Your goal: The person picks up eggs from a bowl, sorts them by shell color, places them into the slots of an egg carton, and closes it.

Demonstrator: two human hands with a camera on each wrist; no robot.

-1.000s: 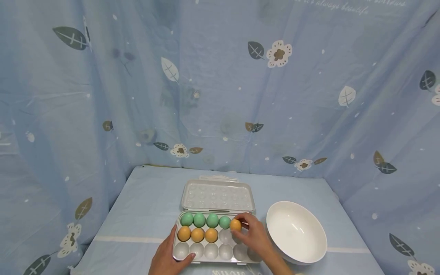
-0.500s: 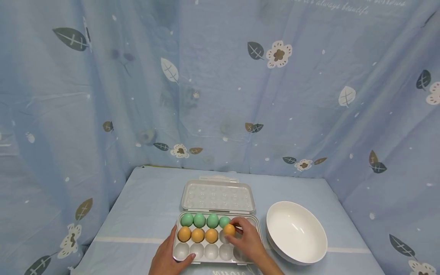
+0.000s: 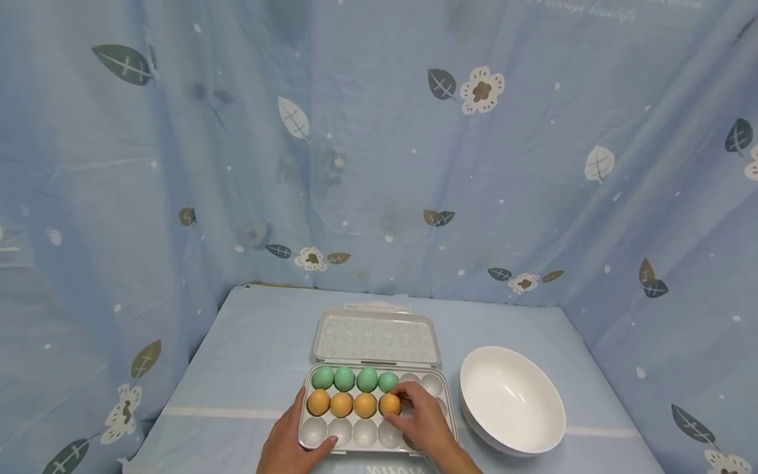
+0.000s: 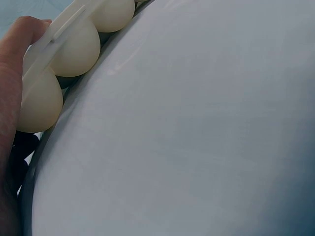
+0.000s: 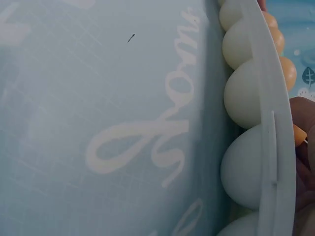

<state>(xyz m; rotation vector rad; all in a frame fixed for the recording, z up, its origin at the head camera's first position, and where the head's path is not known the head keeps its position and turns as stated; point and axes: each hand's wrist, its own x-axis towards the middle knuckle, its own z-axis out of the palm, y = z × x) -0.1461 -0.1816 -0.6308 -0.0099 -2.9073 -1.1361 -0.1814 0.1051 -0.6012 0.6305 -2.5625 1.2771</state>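
An egg box (image 3: 376,447) with round wells lies open in the head view. Several green eggs (image 3: 345,378) fill the left of its back row. Orange eggs (image 3: 341,405) sit in the middle row, the rightmost orange egg (image 3: 389,403) being at the fourth well, pinched by the thumb and fingers of my right hand (image 3: 422,419). My left hand (image 3: 290,440) grips the box's left end, thumb over the front rim. In the left wrist view that thumb (image 4: 24,37) lies on the rim above the bulging wells. The right wrist view shows the held egg (image 5: 299,134) partly behind the rim.
The clear lid (image 3: 376,337) lies flat behind the box. To the right stands a large white bowl (image 3: 512,401), close to my right forearm. A pale blue cloth (image 3: 249,368) covers the table, with a patterned blue curtain (image 3: 379,164) around it.
My right hand has carried the orange egg left and toward me, from the back row to the fourth well of the middle row. My left hand keeps its hold on the box.
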